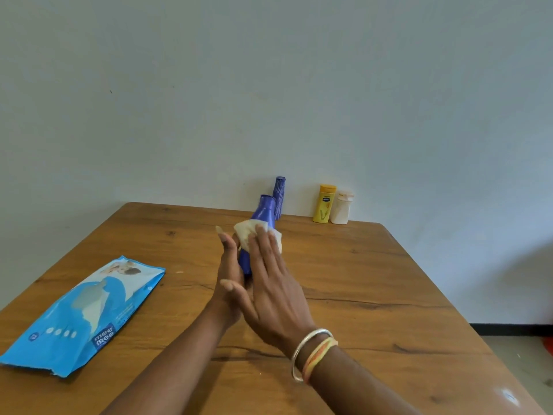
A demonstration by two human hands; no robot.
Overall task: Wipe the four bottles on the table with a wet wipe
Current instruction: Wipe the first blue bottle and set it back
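Observation:
My left hand (229, 265) grips the lower body of a blue bottle (264, 211), held tilted above the table with its cap pointing away. My right hand (270, 283) lies flat over the bottle's body and presses a crumpled white wet wipe (246, 232) against it. Most of the bottle's body is hidden by both hands. A second blue bottle (279, 197) stands upright at the table's far edge by the wall. To its right stand a yellow bottle (324, 203) and a white bottle (342, 207), side by side.
A blue wet-wipe pack (89, 313) lies flat on the wooden table (374, 280) at the near left. A pale wall rises just behind the table's far edge. Floor shows past the table's right edge.

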